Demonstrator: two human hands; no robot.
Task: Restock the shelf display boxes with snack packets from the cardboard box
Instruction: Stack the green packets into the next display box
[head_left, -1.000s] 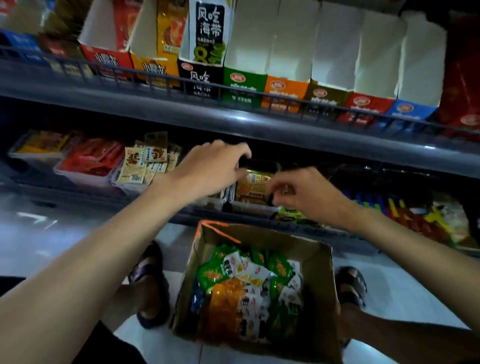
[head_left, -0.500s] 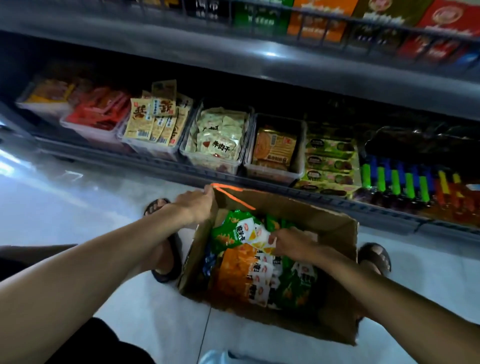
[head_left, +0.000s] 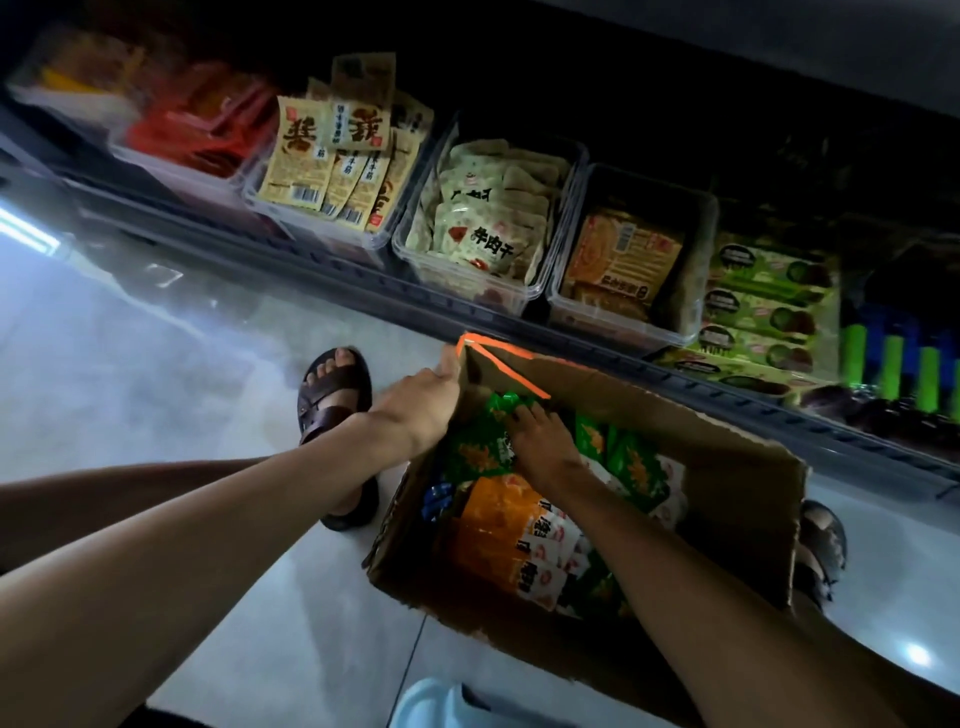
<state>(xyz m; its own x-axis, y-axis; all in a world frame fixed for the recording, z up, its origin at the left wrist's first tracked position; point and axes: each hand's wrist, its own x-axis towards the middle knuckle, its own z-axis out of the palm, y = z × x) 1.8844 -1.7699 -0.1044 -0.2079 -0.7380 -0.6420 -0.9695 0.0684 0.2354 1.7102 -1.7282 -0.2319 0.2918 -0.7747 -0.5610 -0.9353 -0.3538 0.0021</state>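
cardboard box (head_left: 727, 467), brown corrugated, open-topped, sits on the pale glossy tiled floor (head_left: 208, 364) just in front of the bottom shelf (head_left: 363, 283); a strip of orange tape (head_left: 511, 366) runs down from its far left corner. inside it you have a heap of crinkly foil snack packets (head_left: 524, 525): green ones toward the far side, orange ones with white label panels nearer you, a bit of blue at the left wall. the print on them is too blurred to read. your left hand (head_left: 421, 402) is closed on the box's far left corner, thumb at the top edge by the tape, fingers hidden behind the cardboard wall. your right hand (head_left: 540, 441) is down inside the box, palm down and fingers spread flat on the green packets; you cannot tell from this angle whether it has actually gripped one. on the shelf, clear rigid plastic tubs stand side by side: one (head_left: 332, 228) holds upright tan packets with large dark brush characters and barcodes; the next (head_left: 467, 280) holds pale cream-green pouches, the front one reading 牛肉干; the next (head_left: 623, 322) holds flat orange-brown packets and is only partly filled. right of that, green printed packs (head_left: 769, 291) are stacked; at the far left, red packets (head_left: 197, 130) sit in another tub, blurred. your feet are in dark brown strap sandals (head_left: 332, 384), one on each side of the box.
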